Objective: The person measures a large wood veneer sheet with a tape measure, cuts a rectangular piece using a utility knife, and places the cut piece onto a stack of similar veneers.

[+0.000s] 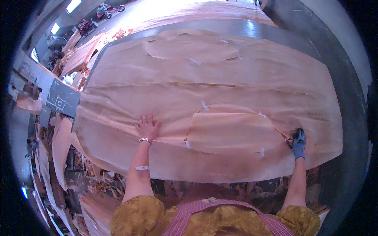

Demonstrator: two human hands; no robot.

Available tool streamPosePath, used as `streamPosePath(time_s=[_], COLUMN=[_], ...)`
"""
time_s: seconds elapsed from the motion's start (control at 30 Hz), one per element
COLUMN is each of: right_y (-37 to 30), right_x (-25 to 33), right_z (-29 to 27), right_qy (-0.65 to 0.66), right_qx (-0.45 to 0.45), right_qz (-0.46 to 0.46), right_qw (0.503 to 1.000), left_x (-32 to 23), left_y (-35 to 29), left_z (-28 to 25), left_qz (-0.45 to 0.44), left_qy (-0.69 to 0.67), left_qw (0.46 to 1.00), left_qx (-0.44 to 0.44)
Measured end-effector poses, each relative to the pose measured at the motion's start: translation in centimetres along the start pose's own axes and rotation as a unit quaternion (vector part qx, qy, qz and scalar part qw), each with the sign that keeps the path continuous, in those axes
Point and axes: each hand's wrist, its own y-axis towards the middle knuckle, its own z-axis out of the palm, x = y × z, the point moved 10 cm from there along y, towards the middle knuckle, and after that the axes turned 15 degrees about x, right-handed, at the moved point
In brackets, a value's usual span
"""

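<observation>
Veneer sheet (165,100): large, pale brown, spread on dark tabletop (220,26); wrinkled, long seam ridge across its middle.
Veneer patch (228,129): lighter piece on sheet's near half, right of its centre, between the hands.
Left hand (148,126): bare, on sheet's near left part; fingers spread, palm down, grasping nothing. Metal band (145,139) at wrist, white strip (142,168) on forearm.
Right hand (299,143): grey-and-black glove, at sheet's near right part, beside patch's right end; fingers look curled. Small dark item (289,142) at thumb side, kind unclear; can't tell if gripped.
Tape strips (204,105): white, around patch edges; more on sheet's far half, near a curved cut line.
In the way: creases run across sheet by left hand; glove hides sheet under it.
Scraps (104,179): torn veneer heaped off sheet's near left edge, more along near edge.
Grey panel (63,98): white marks, just left of sheet.
Motorbikes (86,26): red, well beyond sheet's far left corner.
</observation>
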Motion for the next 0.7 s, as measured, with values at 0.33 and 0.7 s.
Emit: streamPosePath(time_s=[0.33,0.7], right_y=[0.7,-6.2], right_x=[-1.7,13.7], right_z=[1.4,-6.6], right_qy=[0.146,-0.134], right_qx=[0.050,-0.139], right_qz=[-0.016,-0.028], right_qw=[0.988,0.981], left_x=[3.1,30.5], left_y=[1.7,2.2], left_z=[0.2,-2.6], left_qz=[0.065,-0.113], left_qy=[-0.059,-0.155], left_qw=[0.995,0.968], left_qx=[0.048,-0.159])
